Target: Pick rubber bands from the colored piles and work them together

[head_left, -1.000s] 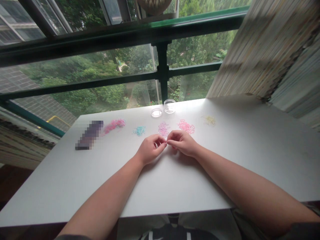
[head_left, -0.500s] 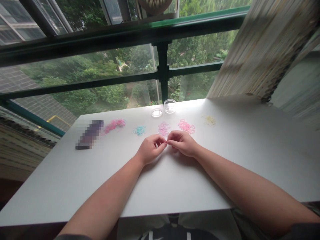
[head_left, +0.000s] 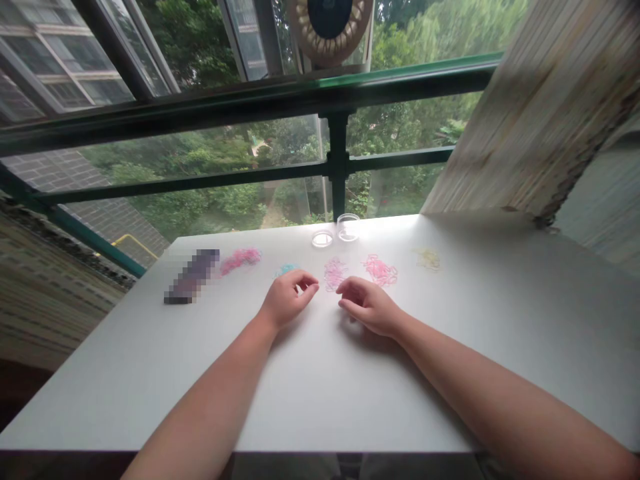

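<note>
l hand (head_left: 285, 303) — nr lilac bands (head_left: 334, 273)

- White bench (head_left: 350, 393) carrying small heaps of loops.
- Beyond the left hand (head_left: 286, 301): teal heap (head_left: 286, 269), magenta heap (head_left: 241, 259).
- Beyond the right hand (head_left: 369, 308): lilac heap (head_left: 334, 273), pink heap (head_left: 381, 269), two clear dishes (head_left: 336, 233).

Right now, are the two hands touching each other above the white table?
No, the left hand and the right hand are apart, with bare white table between them.
</note>
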Demonstrator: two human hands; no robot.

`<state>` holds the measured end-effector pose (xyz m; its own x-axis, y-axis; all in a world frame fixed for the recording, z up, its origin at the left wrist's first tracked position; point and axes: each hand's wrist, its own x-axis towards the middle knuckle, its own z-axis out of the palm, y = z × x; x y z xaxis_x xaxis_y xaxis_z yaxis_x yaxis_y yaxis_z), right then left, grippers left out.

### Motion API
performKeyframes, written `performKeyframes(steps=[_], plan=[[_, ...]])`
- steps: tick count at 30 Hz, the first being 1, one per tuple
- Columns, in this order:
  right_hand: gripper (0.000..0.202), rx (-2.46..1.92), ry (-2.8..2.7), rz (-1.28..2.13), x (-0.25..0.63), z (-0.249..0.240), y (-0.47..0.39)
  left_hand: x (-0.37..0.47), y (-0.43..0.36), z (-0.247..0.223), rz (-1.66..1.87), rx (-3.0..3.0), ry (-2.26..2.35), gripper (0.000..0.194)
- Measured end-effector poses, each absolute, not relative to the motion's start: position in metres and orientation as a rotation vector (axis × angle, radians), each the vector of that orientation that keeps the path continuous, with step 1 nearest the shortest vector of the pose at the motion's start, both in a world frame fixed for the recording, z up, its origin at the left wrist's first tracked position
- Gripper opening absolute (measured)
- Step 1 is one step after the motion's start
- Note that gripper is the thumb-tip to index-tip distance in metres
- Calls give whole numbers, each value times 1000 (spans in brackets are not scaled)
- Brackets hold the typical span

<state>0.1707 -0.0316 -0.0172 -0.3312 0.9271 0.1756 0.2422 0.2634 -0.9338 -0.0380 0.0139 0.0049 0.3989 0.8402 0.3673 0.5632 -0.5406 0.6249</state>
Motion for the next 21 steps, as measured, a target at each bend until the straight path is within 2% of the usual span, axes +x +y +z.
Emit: performKeyframes(steps=[8, 21], plan=[[4, -1138, -1838, 1028, 171, -14, -33, -84, 53, -2, 1027, 2113, 1725, 16], [4, -1163, -1870, 986, 170, -11, -34, -88, 55, -9, 905, 2168, 1778, 19]])
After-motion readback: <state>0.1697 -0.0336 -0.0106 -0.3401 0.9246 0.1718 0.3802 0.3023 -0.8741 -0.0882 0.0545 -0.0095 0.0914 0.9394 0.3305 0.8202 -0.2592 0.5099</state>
